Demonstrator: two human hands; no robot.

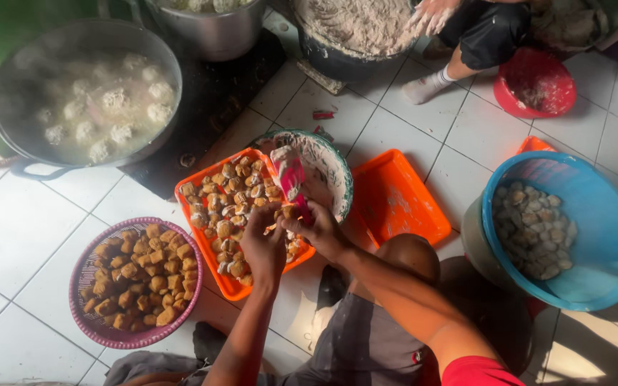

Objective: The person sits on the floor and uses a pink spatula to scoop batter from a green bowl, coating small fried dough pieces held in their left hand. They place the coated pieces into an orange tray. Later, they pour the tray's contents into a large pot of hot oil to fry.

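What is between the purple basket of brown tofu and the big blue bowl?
In the head view, an orange plastic tray of filled tofu pieces, both hands, then an empty orange tray.

Steaming pot of pale dumplings (pixel 87 100), purple basket of fried tofu (pixel 136 282), blue basin (pixel 595 214) (tofu inside), empty orange tray (pixel 395 196)

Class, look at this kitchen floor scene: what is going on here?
A seated person's left hand holds a fried tofu piece over the orange plastic tray of tofu pieces. Their right hand squeezes a pink piping bag of paste against it. A purple woven basket of brown tofu cubes sits beside.
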